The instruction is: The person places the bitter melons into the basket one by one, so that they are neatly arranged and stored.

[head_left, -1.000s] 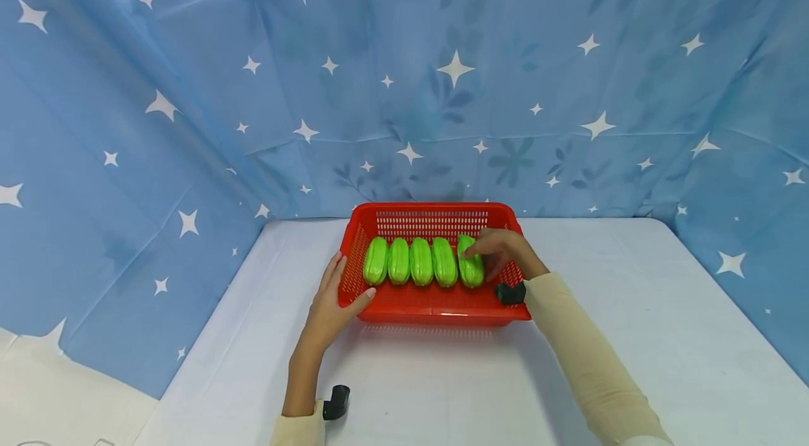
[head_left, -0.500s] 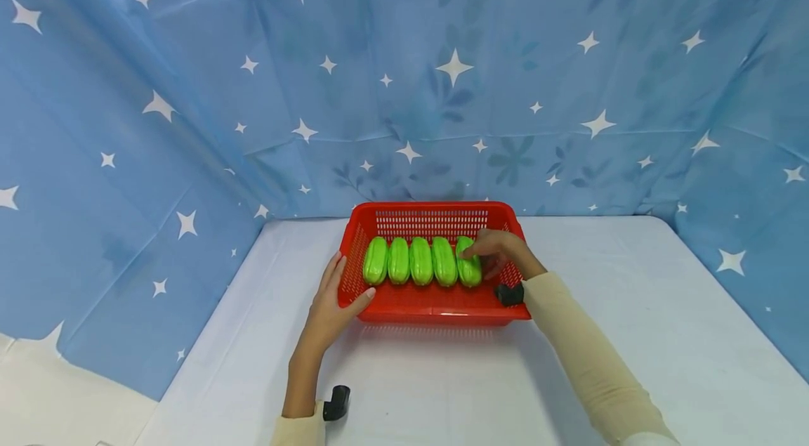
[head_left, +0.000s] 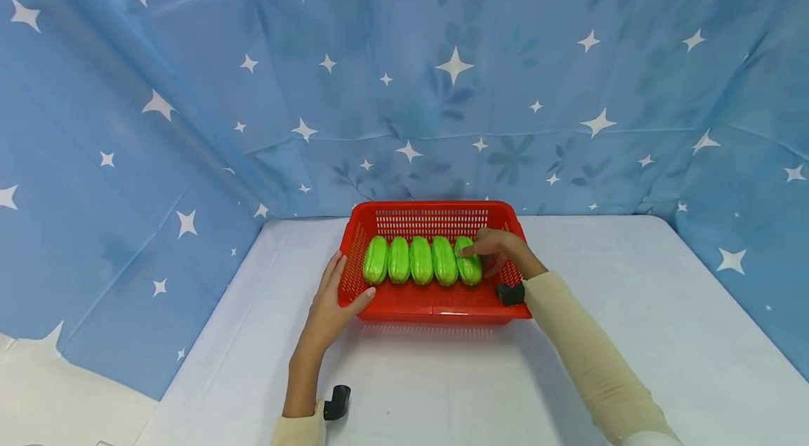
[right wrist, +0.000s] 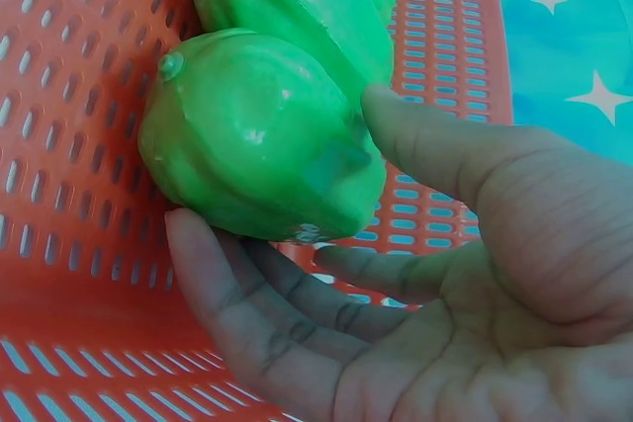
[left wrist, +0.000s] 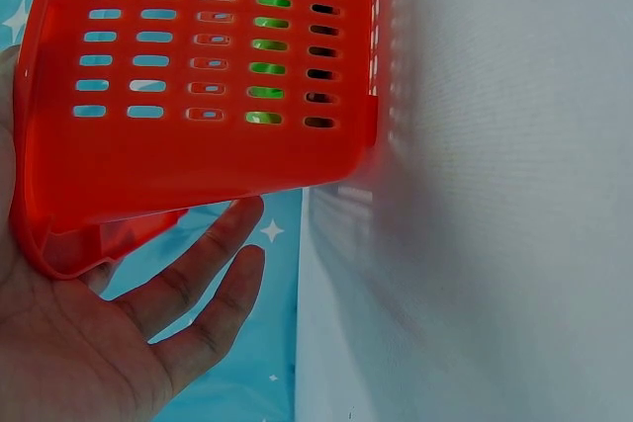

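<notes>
Several glossy green ribbed fruits (head_left: 421, 261) lie side by side in a row inside a red perforated plastic basket (head_left: 436, 304). My right hand (head_left: 499, 249) holds the fruit at the row's right end (right wrist: 247, 130). In the right wrist view, its thumb lies against one side and its fingers curl below the other. My left hand (head_left: 326, 305) rests on the basket's front left corner, thumb (head_left: 363, 298) along the front rim and straight fingers along the left side. In the left wrist view, two fingers (left wrist: 193, 289) stretch loosely past the rim.
The basket stands on a white-covered table (head_left: 430, 383), near its back edge. Behind and to the left hangs a blue curtain (head_left: 392, 95) with white stars. A black wrist device (head_left: 338, 402) sits at my left sleeve, another (head_left: 510, 293) at my right.
The fruit under my right hand has shifted slightly left, closer to its neighbour, and the hand has moved slightly with it. My left hand and the basket keep their places.
</notes>
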`<act>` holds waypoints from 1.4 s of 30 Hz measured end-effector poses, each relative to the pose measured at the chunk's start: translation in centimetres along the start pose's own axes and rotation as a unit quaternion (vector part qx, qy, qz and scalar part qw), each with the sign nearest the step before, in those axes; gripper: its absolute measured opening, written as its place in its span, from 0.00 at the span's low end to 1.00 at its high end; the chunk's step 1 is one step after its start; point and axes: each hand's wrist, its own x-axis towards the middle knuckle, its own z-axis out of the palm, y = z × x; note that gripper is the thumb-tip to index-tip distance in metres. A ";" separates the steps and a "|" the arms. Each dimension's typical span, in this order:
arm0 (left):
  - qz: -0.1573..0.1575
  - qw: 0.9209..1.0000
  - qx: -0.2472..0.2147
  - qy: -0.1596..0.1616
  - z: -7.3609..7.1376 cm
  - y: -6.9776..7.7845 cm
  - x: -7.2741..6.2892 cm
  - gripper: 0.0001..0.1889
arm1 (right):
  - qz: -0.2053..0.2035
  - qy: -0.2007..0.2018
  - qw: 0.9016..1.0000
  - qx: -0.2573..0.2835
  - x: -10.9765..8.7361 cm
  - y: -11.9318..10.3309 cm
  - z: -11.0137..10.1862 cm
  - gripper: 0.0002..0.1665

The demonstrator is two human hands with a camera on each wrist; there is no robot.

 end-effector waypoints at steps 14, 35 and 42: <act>0.002 1.000 0.003 0.000 0.0 0.0 -0.1 0.50 | -0.005 0.006 1.000 -0.003 -0.2 0.1 0.4 0.25; 0.003 1.000 -0.004 -0.002 -0.2 0.4 0.1 0.50 | -0.021 0.002 0.999 -0.025 -0.4 -0.1 0.0 0.24; -0.001 1.000 -0.001 0.002 0.0 0.2 -0.1 0.49 | -0.016 0.011 0.999 -0.032 -0.7 -0.1 0.3 0.25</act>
